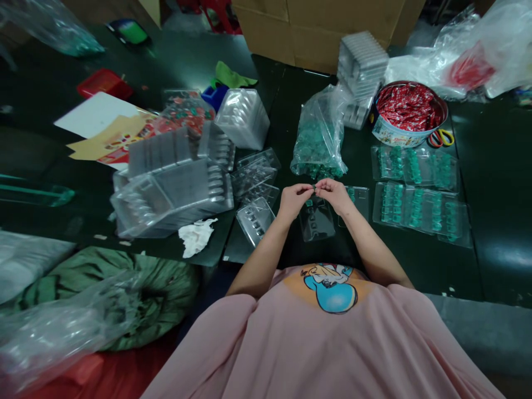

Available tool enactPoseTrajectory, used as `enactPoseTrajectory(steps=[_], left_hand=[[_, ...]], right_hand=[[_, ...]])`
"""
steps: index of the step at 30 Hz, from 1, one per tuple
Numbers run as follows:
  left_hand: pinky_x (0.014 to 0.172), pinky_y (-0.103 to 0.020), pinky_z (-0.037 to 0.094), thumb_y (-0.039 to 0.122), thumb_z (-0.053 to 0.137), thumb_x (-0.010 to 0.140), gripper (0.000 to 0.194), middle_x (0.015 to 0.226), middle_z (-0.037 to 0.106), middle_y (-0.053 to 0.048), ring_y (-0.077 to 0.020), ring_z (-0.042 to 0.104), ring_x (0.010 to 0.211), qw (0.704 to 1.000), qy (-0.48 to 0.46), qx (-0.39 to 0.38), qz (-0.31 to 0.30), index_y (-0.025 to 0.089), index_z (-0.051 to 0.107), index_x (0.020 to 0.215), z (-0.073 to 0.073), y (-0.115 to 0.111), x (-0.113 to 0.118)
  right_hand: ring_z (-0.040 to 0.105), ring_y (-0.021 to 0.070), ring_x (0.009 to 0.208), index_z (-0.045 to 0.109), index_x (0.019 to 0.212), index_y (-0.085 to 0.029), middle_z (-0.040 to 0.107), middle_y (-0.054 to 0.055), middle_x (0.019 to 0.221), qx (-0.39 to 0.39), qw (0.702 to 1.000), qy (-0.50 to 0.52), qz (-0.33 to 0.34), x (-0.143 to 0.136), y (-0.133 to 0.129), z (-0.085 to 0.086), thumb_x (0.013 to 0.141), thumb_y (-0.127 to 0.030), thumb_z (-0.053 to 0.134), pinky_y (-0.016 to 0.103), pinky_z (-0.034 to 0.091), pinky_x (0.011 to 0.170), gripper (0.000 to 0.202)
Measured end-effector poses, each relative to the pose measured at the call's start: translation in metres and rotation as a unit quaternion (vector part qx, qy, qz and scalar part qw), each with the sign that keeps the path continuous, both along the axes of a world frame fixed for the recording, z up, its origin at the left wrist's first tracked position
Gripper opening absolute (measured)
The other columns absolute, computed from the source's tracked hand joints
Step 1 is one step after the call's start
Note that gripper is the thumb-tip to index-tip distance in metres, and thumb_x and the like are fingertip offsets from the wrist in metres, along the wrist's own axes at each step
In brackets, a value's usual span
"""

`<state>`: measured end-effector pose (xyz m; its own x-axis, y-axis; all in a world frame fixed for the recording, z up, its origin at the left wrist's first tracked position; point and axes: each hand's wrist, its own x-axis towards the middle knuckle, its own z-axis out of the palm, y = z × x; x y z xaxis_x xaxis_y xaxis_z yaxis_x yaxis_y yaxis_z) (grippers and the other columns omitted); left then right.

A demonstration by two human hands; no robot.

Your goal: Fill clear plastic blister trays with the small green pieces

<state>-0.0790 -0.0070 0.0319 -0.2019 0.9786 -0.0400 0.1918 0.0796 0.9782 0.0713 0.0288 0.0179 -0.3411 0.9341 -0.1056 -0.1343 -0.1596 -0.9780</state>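
My left hand (296, 200) and my right hand (334, 196) meet with pinched fingertips over a clear plastic blister tray (322, 228). A small greenish piece, mostly hidden by the fingers, is between both sets of fingertips. One green piece (309, 203) sits at the top of that tray, whose lower pockets look unfilled. Just beyond my hands stands a clear bag of green pieces (318, 138). Another clear tray (358, 200) with some green in it lies partly behind my right forearm.
On the right lie trays filled with rows of green pieces (415, 208), below a round tin (405, 136) of red packets and scissors (441, 138). Stacked clear trays (178, 188), loose trays (254, 219) and a crumpled tissue (197, 237) occupy the left. A cardboard box (324, 33) stands behind.
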Motion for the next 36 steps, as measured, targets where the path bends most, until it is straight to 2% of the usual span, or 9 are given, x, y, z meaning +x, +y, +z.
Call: enactPoseTrajectory(steps=[2,8,16,23,27,29,32,36], left_hand=[[0.074,-0.029,0.052,0.03,0.074,0.067,0.02,0.08,0.073,-0.004,-0.0176,0.066,0.075,1.0,-0.024,-0.002,-0.003,0.015,0.075,0.08,-0.001,0.001,-0.002],[0.073,-0.029,0.051,0.028,0.075,0.065,0.017,0.078,0.072,-0.004,-0.0165,0.065,0.073,1.0,-0.001,0.015,-0.016,0.016,0.075,0.077,0.0,0.001,-0.002],[0.071,-0.028,0.05,0.029,0.077,0.064,0.018,0.073,0.071,-0.003,-0.0152,0.062,0.068,0.999,-0.039,-0.023,-0.021,0.014,0.074,0.075,0.003,0.0,-0.004],[0.064,-0.026,0.044,0.021,0.064,0.068,0.007,0.068,0.066,-0.001,-0.014,0.057,0.063,0.993,0.11,0.012,-0.051,0.016,0.069,0.07,0.014,-0.003,0.001],[0.065,-0.026,0.043,0.016,0.061,0.066,0.005,0.067,0.064,-0.001,-0.0136,0.055,0.063,0.982,0.177,0.063,-0.036,0.018,0.065,0.065,0.016,-0.003,0.004],[0.067,-0.027,0.044,0.017,0.06,0.067,0.004,0.074,0.067,-0.002,-0.0139,0.057,0.066,0.985,0.156,0.072,-0.024,0.018,0.064,0.065,0.015,-0.003,0.004],[0.07,-0.027,0.047,0.02,0.058,0.068,0.005,0.081,0.07,-0.004,-0.015,0.061,0.073,0.997,0.058,0.048,-0.011,0.017,0.062,0.066,0.011,-0.001,0.003],[0.074,-0.028,0.048,0.025,0.059,0.069,0.009,0.079,0.069,-0.003,-0.0149,0.063,0.074,0.999,-0.045,0.018,0.002,0.017,0.061,0.066,0.008,-0.002,0.003]], right_hand=[[0.059,0.0117,0.071,0.063,0.083,-0.019,0.065,-0.002,0.076,-0.006,1.0,0.005,0.008,0.0,-0.001,0.002,0.064,-0.035,0.075,0.028,0.049,0.074,0.028],[0.057,0.0112,0.068,0.062,0.081,-0.019,0.063,-0.003,0.072,-0.004,1.0,-0.004,0.003,0.001,-0.001,-0.001,0.065,-0.037,0.074,0.028,0.048,0.07,0.028],[0.054,0.0108,0.066,0.057,0.079,-0.02,0.059,-0.004,0.072,0.03,0.999,-0.025,0.005,0.0,0.0,-0.006,0.066,-0.034,0.068,0.026,0.045,0.067,0.022],[0.05,0.0102,0.063,0.054,0.076,-0.02,0.057,-0.004,0.069,0.035,0.999,-0.031,-0.011,-0.002,-0.005,-0.005,0.064,-0.032,0.065,0.025,0.041,0.064,0.02],[0.048,0.0095,0.061,0.053,0.075,-0.021,0.055,-0.005,0.066,0.016,1.0,-0.008,-0.011,0.0,-0.007,0.0,0.064,-0.032,0.065,0.025,0.041,0.062,0.02],[0.048,0.009,0.06,0.052,0.075,-0.021,0.054,-0.006,0.066,-0.011,1.0,0.021,-0.014,0.002,-0.007,0.002,0.062,-0.033,0.067,0.024,0.041,0.061,0.023],[0.047,0.0086,0.058,0.05,0.075,-0.022,0.052,-0.006,0.065,-0.057,0.997,0.05,-0.019,0.006,-0.009,0.002,0.061,-0.038,0.071,0.024,0.041,0.059,0.03],[0.049,0.0088,0.06,0.056,0.082,-0.023,0.054,-0.005,0.069,-0.07,0.996,0.053,-0.007,0.01,-0.011,0.004,0.063,-0.047,0.074,0.024,0.043,0.06,0.036]])
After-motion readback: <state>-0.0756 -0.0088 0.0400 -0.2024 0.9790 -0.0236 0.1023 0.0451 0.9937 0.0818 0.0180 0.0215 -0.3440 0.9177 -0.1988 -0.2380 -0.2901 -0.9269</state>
